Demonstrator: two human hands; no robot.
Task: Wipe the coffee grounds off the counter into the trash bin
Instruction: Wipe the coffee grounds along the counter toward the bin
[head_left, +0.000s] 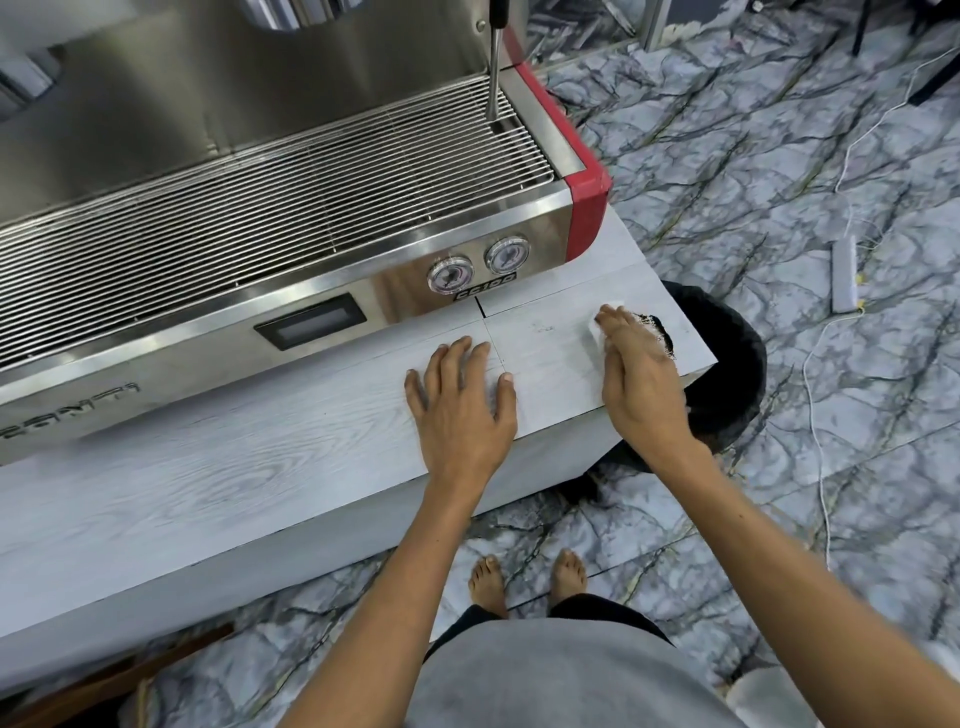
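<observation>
A dark pile of coffee grounds (658, 335) lies near the right end of the pale wood-grain counter (260, 467). My right hand (641, 374) presses a white cloth (596, 328) flat on the counter, just left of the grounds; most of the cloth is hidden under the fingers. My left hand (460, 400) rests flat on the counter with its fingers spread, holding nothing. A black trash bin (737, 364) lined with a dark bag stands on the floor right below the counter's right end.
A steel espresso machine (270, 208) with a red corner, two gauges and a steam wand fills the back of the counter. A white power strip (844, 273) and cables lie on the marbled floor to the right. My bare feet stand in front of the counter.
</observation>
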